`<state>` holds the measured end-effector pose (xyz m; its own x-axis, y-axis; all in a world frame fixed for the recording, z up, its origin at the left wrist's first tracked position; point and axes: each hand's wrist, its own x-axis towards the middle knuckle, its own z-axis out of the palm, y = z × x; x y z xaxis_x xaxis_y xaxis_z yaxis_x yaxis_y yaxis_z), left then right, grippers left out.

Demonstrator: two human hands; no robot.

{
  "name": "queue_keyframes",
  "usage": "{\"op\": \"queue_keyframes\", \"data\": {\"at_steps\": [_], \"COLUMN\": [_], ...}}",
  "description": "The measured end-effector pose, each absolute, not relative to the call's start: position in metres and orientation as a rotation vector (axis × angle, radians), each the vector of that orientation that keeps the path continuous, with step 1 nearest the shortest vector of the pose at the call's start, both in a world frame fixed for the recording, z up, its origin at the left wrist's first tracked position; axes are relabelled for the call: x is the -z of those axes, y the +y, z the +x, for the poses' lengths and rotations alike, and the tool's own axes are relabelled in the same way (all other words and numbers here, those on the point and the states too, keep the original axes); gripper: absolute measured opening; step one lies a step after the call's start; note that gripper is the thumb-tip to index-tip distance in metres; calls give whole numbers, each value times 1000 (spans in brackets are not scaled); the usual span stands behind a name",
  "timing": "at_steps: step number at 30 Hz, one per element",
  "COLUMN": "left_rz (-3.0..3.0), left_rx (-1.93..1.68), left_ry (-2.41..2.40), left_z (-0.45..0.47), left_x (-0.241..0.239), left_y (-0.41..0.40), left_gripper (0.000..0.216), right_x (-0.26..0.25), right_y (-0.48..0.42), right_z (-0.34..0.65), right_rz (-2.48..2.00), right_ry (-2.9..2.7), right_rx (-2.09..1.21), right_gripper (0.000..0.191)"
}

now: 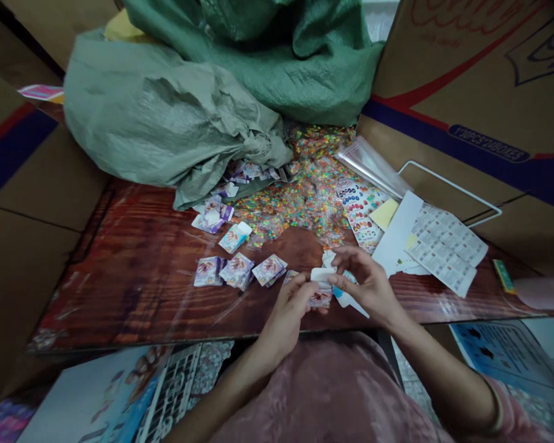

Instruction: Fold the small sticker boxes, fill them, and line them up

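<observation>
Cardboard box, small and purple-and-white, is gripped by the left hand over the reddish-brown wooden tabletop, the right hand at its white flap, grip indeterminable, where light, even pressure should avoid creasing.

Sm. printed box, wht flap up, in L fingers

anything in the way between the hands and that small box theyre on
Nothing visible stands between them: the left hand holds the small box, and the right hand is at its white flap. A blue-and-white card piece shows just beside the box, not in between.
</observation>
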<state>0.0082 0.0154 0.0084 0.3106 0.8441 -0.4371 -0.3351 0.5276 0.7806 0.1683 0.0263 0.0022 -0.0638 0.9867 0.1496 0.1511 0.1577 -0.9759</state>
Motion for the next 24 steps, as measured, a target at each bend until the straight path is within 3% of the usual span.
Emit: {"op": "queue_keyframes", "data": {"at_steps": [3,7,12,19,24], "left_rz": [674,673,732,853,659], "left_rx": [-863,-844,-821,-750,-694], "left_ry": [1053,1086,1046,1044,1016], "left_z": [10,9,6,6,3], "left_x": [-7,-3,-3,-4,0], "left_y": [14,11,8,4,-6], "left_gripper": [26,34,33,35,41], "right_x": [4,2,-2,8,6], "right_y": [24,13,6,12,6], "right_z": [168,174,175,176,183], "right_rz": [-1200,-1156,-1123,-1288,-1226], "right_ry": [-1433,-1631,-1679,-1299,-1506], "right_rx": [-1274,-973,-965,-1280,-1339], "right_gripper": [24,12,14,21,20]}}
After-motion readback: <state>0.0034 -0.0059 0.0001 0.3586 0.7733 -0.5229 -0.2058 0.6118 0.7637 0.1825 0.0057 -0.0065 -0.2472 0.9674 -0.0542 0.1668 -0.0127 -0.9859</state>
